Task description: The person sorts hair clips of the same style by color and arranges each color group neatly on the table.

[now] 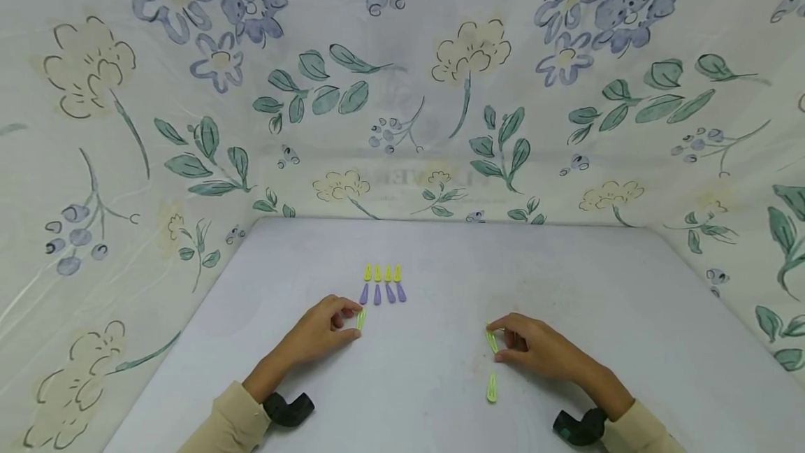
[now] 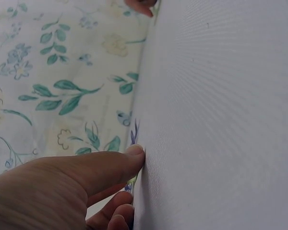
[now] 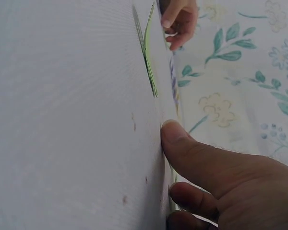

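Observation:
On the white table my left hand pinches a light green snap hair clip end to end between thumb and fingers, just below the purple clips. Farther right, my right hand holds another green snap clip the same way, close to the tabletop. A third green clip lies loose below it; in the right wrist view this clip stands partly sprung apart. Both wrist views show thumbs down at the table surface, with the held clips mostly hidden.
Several yellow snap clips form a row, and several purple clips lie in a row right under them. A floral sheet hangs behind the white table and along its sides. A dark wrist device sits at each cuff.

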